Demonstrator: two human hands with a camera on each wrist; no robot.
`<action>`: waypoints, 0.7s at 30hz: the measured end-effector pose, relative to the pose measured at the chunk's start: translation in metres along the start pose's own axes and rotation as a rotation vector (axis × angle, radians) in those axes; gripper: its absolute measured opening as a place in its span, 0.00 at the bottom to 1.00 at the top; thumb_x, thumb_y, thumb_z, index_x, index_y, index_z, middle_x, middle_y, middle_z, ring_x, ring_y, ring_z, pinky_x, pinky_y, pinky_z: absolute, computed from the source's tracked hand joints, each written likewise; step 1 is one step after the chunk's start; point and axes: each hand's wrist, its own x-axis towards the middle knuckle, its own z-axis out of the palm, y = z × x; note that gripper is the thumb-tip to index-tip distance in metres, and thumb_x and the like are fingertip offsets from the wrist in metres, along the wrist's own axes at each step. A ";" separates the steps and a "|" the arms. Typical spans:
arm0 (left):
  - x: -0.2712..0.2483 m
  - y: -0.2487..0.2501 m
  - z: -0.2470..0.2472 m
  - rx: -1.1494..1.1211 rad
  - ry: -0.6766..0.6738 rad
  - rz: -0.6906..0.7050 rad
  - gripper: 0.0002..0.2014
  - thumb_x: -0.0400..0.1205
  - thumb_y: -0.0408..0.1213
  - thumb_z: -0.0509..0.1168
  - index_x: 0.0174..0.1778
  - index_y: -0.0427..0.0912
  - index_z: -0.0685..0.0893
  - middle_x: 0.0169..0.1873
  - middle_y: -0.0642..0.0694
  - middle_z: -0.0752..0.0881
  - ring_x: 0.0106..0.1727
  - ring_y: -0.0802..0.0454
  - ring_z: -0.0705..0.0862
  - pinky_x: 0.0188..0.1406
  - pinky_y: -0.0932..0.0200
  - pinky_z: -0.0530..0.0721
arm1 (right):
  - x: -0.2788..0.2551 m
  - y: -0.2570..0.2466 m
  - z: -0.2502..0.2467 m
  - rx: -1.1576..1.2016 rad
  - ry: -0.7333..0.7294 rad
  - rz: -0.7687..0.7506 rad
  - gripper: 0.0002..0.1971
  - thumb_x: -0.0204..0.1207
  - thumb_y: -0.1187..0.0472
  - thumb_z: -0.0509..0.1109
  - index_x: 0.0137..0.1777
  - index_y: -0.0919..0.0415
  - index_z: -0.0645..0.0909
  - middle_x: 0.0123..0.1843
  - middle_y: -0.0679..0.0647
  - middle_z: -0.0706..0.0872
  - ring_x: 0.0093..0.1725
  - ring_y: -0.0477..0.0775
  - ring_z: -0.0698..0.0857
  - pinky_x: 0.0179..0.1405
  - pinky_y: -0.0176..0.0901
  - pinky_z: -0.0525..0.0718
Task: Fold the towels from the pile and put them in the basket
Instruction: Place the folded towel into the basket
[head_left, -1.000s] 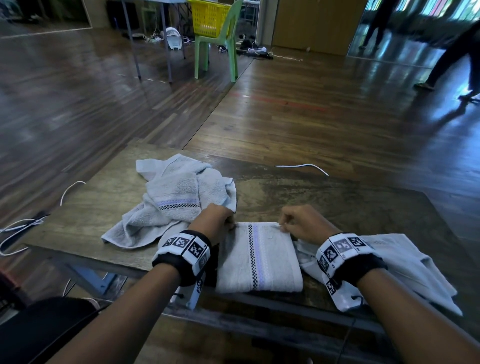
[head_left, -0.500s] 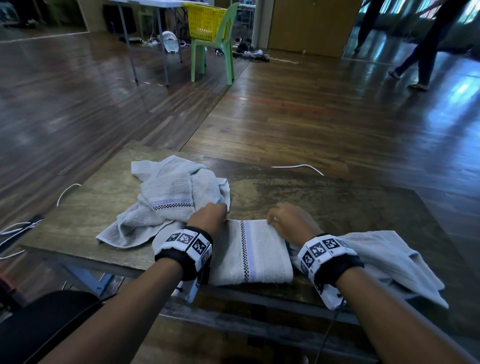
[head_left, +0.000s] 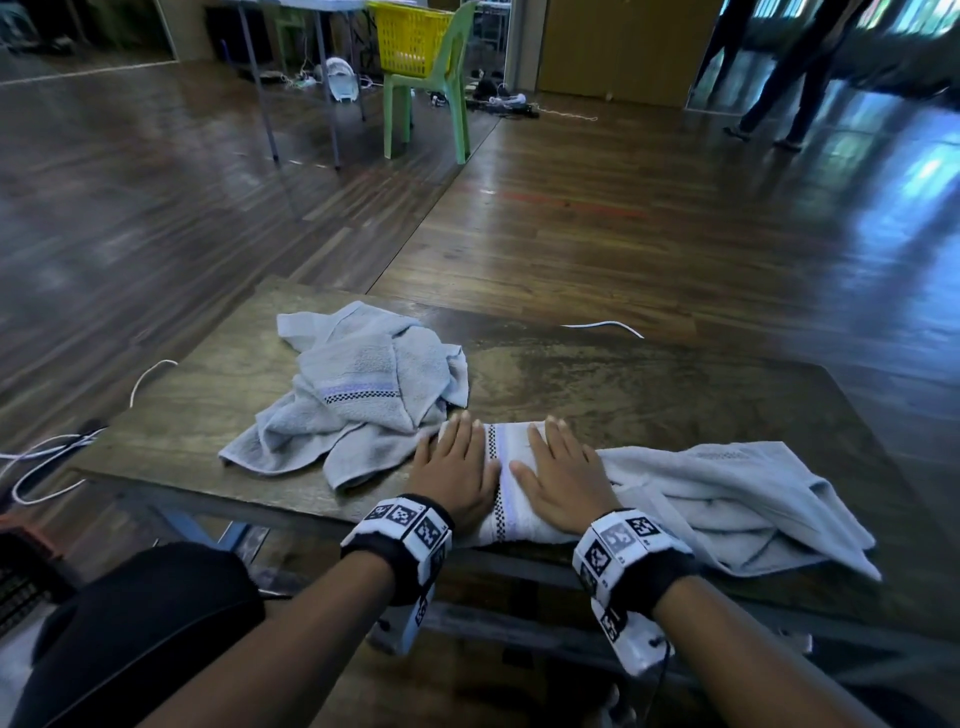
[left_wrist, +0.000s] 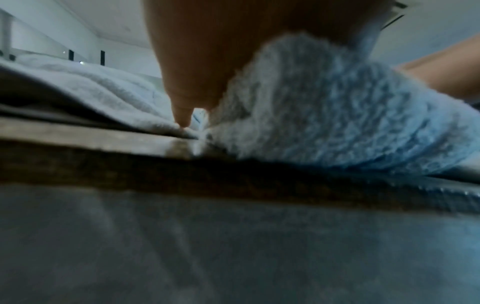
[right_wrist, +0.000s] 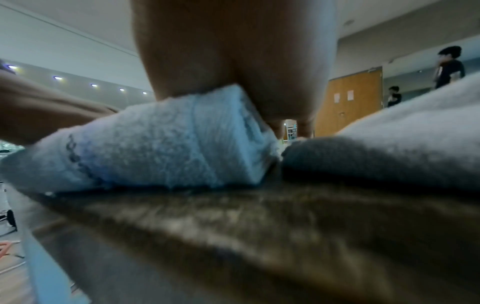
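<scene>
Folded pale-grey terry towel with a checked stripe (head_left: 506, 483) lies at the near edge of the worn wooden bench (head_left: 649, 384), under your left hand (head_left: 457, 475) and right hand (head_left: 563, 475); both grips are flat and open, pressing it. Its near end overhangs, so it may slip off when you lift. At 10 o'clock the crumpled towel pile (head_left: 363, 395) touches it; a loose towel (head_left: 727, 488) lies at 3 o'clock. At 12 o'clock, the yellow plastic basket (head_left: 413, 36) sits on a green chair (head_left: 441, 83), contents unseen.
</scene>
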 end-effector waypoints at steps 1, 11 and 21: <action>0.000 0.000 0.001 -0.008 0.000 -0.009 0.30 0.85 0.51 0.40 0.82 0.41 0.46 0.83 0.45 0.45 0.84 0.51 0.43 0.82 0.43 0.43 | -0.001 0.000 0.005 -0.005 0.009 0.013 0.32 0.83 0.41 0.42 0.83 0.56 0.44 0.86 0.55 0.40 0.84 0.54 0.40 0.82 0.58 0.44; 0.004 -0.020 -0.017 0.154 -0.020 -0.031 0.29 0.85 0.49 0.41 0.81 0.37 0.51 0.83 0.41 0.50 0.84 0.46 0.46 0.81 0.38 0.44 | 0.000 0.017 -0.001 -0.088 0.063 0.036 0.35 0.81 0.37 0.40 0.83 0.55 0.43 0.86 0.49 0.40 0.84 0.49 0.37 0.80 0.61 0.36; -0.019 -0.033 -0.043 -0.260 -0.075 -0.162 0.18 0.82 0.47 0.56 0.64 0.40 0.76 0.54 0.39 0.86 0.53 0.41 0.83 0.49 0.55 0.77 | -0.008 0.029 -0.029 0.187 0.026 0.207 0.19 0.75 0.39 0.60 0.35 0.52 0.80 0.38 0.46 0.86 0.50 0.54 0.84 0.63 0.59 0.68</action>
